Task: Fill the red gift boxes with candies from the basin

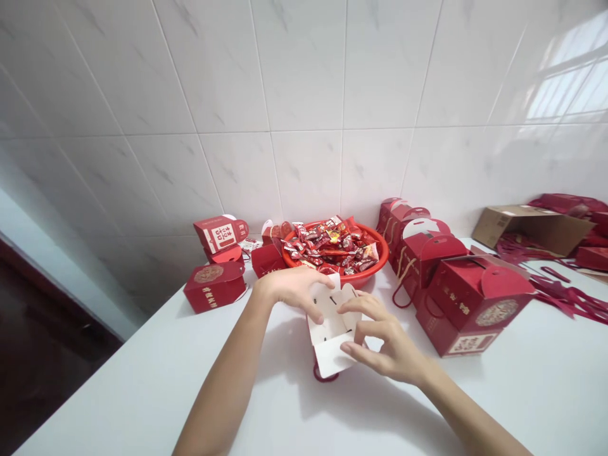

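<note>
An opened box (332, 315) with its white inside facing up lies on the white table (280, 411), a dark red cord loop showing below its near flap. My left hand (297, 290) reaches over its upper left side, thumb and fingers apart at the rim. At its right side is my right hand (382, 335), fingers spread and bent, the thumb near the close flap. No item shows inside the box. Just behind stands a red basin (384, 251) heaped with wrapped candies (332, 244).
Red gift boxes (216, 285) stand at the left. More closed red boxes (479, 291) are lined up and stacked at the right. Farther right are a brown carton (536, 221) and dark red ribbons (570, 294). A tiled wall (308, 76) rises behind the table.
</note>
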A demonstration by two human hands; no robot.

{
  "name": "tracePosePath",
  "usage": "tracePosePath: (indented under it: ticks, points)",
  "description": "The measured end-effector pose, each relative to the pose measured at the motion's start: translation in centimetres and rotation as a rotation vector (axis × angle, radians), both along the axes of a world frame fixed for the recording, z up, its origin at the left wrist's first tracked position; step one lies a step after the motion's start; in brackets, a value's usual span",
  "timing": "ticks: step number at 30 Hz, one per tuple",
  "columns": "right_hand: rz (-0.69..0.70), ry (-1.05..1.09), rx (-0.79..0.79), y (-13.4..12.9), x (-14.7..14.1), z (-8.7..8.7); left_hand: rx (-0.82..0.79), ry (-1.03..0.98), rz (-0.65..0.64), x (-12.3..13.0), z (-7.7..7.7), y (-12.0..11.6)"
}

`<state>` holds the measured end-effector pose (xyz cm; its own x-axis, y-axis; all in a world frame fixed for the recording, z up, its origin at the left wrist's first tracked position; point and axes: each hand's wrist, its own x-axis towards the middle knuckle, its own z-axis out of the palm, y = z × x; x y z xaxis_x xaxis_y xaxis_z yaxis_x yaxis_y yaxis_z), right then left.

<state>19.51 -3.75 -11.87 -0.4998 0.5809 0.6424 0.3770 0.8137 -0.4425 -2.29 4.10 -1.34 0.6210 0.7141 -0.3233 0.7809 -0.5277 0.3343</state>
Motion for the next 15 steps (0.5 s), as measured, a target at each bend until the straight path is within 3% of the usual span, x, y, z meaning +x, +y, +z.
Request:
tracePosePath:
  ticks: [3, 6, 9, 15]
  points:
    - [-0.048, -0.109, -0.022, 0.6, 0.5, -0.2, -0.065, -0.025, 0.002, -0.3, 0.0, 0.2]
    - [-0.110, -0.179, -0.106, 1.2, 1.2, -0.3, -0.211, -0.048, 0.098, -0.5, 0.1, 0.4]
    - [-0.137, -0.177, -0.195, 1.5, 1.6, -0.3, -0.363, -0.092, 0.199, -0.8, 0.0, 0.9]
    - [-0.152, -0.153, -0.237, 2.1, 1.6, -0.9, -0.481, -0.188, 0.230, -2.5, -1.1, 2.5]
